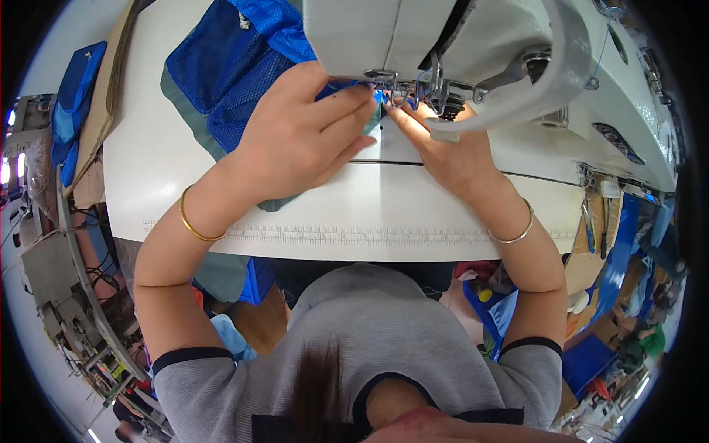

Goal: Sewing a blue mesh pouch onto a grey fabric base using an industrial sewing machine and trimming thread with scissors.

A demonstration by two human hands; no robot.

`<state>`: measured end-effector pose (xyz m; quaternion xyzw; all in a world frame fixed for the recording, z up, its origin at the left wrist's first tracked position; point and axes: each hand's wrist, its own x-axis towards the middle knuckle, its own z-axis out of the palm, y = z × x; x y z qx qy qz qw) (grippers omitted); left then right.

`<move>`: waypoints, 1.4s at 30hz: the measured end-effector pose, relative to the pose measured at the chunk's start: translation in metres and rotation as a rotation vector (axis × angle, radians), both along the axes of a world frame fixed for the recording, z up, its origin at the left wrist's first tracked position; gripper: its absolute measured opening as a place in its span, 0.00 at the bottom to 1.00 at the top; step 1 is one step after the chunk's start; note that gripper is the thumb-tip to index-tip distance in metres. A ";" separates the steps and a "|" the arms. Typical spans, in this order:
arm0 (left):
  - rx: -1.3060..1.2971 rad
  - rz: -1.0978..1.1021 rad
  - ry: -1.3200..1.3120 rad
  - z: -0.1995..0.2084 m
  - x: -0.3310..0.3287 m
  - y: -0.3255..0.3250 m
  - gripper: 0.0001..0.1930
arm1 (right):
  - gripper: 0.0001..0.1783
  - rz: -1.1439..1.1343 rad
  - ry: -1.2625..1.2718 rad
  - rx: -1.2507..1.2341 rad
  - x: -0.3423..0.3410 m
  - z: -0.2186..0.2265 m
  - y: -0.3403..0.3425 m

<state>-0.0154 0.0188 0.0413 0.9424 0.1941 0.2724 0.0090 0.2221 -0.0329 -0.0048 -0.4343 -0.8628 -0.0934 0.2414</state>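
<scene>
Here, hands at sewing machine; blue mesh

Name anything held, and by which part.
The left hand touches blue fabric below the sewing machine; whether either it or the right hand grips cannot be told.

The view is a wide fisheye from the left of two cameras worn on the person's head, looking steeply down. Below lies the grey shirt, very near, its collar at the lower edge. Upward, the view faces over the surface, with the left hand and right hand at close range above centre. The upper edge crops the sewing machine; dark, curved borders frame both sides.
</scene>
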 end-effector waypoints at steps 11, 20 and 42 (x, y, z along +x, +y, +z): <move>-0.006 0.077 0.131 -0.020 0.003 0.000 0.13 | 0.14 0.055 0.016 0.058 0.006 -0.012 0.007; -0.015 0.103 0.112 -0.023 0.007 -0.003 0.13 | 0.22 0.009 -0.017 -0.003 0.009 -0.010 0.005; 0.022 0.131 0.127 -0.024 0.009 -0.003 0.12 | 0.21 0.050 0.042 -0.076 0.014 -0.009 0.008</move>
